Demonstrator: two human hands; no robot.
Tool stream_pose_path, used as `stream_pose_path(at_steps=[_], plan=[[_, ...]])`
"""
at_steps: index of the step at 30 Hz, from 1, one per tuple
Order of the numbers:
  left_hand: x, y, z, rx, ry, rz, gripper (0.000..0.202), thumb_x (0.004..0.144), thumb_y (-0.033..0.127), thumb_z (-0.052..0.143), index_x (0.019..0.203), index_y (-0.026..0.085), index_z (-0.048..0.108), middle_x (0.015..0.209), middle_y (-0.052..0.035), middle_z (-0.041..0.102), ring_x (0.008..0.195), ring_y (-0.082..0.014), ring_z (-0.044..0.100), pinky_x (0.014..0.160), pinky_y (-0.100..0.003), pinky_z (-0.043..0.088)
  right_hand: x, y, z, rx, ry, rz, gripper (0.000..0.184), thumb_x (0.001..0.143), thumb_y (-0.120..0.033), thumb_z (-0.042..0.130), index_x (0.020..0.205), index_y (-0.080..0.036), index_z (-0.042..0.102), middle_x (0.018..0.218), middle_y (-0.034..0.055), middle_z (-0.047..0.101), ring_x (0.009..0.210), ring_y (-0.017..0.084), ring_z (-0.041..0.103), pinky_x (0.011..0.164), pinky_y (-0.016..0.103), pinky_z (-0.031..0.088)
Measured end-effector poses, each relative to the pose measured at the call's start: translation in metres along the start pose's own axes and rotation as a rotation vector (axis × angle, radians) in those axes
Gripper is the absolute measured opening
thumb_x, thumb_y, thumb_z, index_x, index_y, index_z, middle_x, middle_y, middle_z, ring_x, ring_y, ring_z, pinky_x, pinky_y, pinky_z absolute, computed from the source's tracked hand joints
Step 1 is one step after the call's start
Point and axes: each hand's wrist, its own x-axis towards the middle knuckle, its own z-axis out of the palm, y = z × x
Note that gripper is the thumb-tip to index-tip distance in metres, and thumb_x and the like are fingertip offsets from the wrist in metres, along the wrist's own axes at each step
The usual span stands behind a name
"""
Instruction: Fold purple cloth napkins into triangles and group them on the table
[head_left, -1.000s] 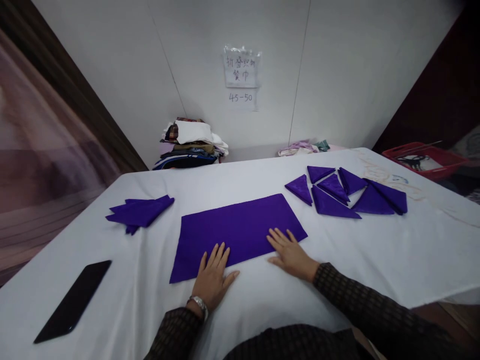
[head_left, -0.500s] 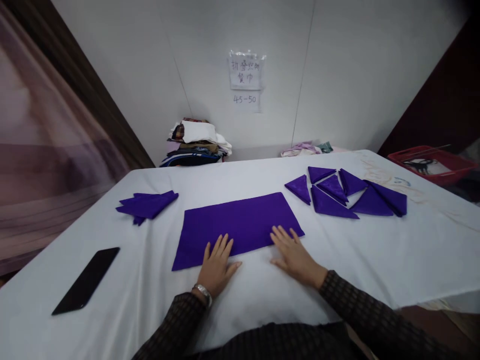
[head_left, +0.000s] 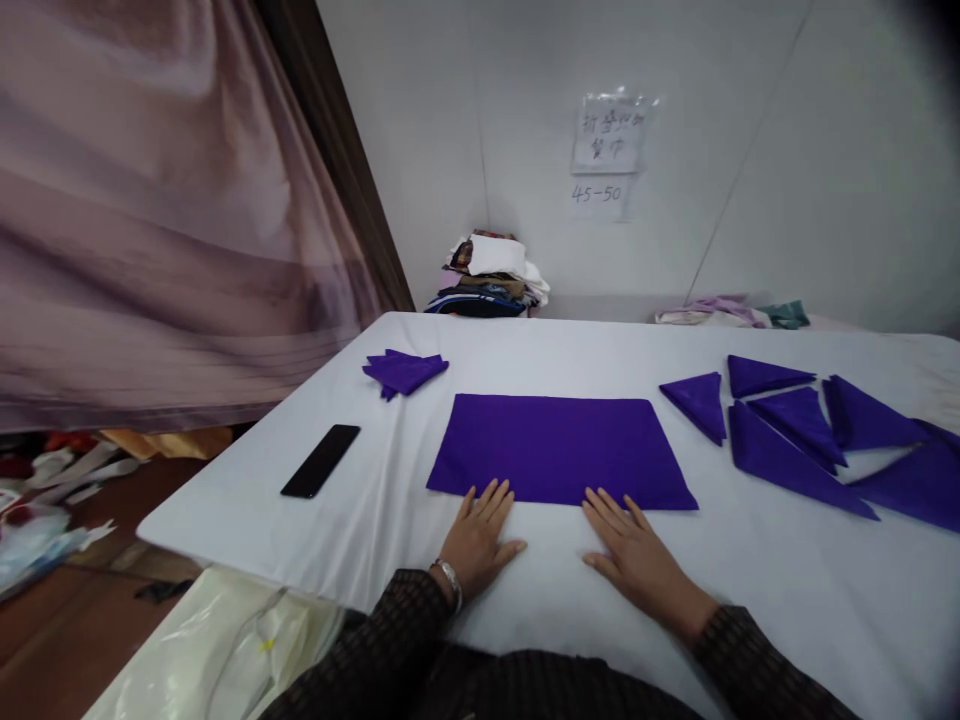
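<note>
A purple cloth [head_left: 561,448] folded into a long rectangle lies flat on the white-covered table [head_left: 750,580]. My left hand [head_left: 477,540] rests flat on the table, fingers spread, fingertips at the cloth's near edge. My right hand [head_left: 637,552] lies flat beside it, fingers stretched out, tips touching the same edge. Neither hand holds anything. A watch sits on my left wrist.
Several purple cloths folded into triangles [head_left: 795,430] lie at the right. A loose pile of purple cloths [head_left: 403,371] sits at the far left, a black phone [head_left: 321,460] near the left edge. Stacked fabrics [head_left: 489,275] stand against the wall. A curtain hangs left; bags lie on the floor.
The view has swung to the left, showing the curtain and floor. Both hands have slid back toward me, from on the cloth to its near edge.
</note>
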Motion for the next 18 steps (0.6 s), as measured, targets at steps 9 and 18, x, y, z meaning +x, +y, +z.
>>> stream_pose_path(at_steps=[9, 18], plan=[[-0.055, -0.066, -0.014, 0.058, 0.021, -0.428, 0.058, 0.089, 0.05, 0.035, 0.137, 0.017, 0.038, 0.145, -0.0113, 0.035, 0.135, -0.0267, 0.028, 0.108, -0.052, 0.023, -0.067, 0.067, 0.001, -0.184, 0.103, 0.235, 0.061, 0.087, -0.056, 0.035, 0.138, -0.023, 0.04, 0.143, 0.0102, 0.038, 0.131, 0.029, 0.034, 0.104, 0.055, 0.025], [-0.021, -0.065, -0.023, 0.028, 0.133, -0.456, 0.056, 0.088, 0.049, 0.039, 0.134, 0.018, 0.042, 0.143, -0.0127, 0.038, 0.135, -0.0266, 0.029, 0.108, -0.051, 0.023, -0.043, 0.051, -0.018, -0.157, 0.108, 0.243, 0.06, 0.088, -0.055, 0.033, 0.138, -0.022, 0.04, 0.143, 0.0107, 0.037, 0.134, 0.029, 0.029, 0.107, 0.054, 0.022]])
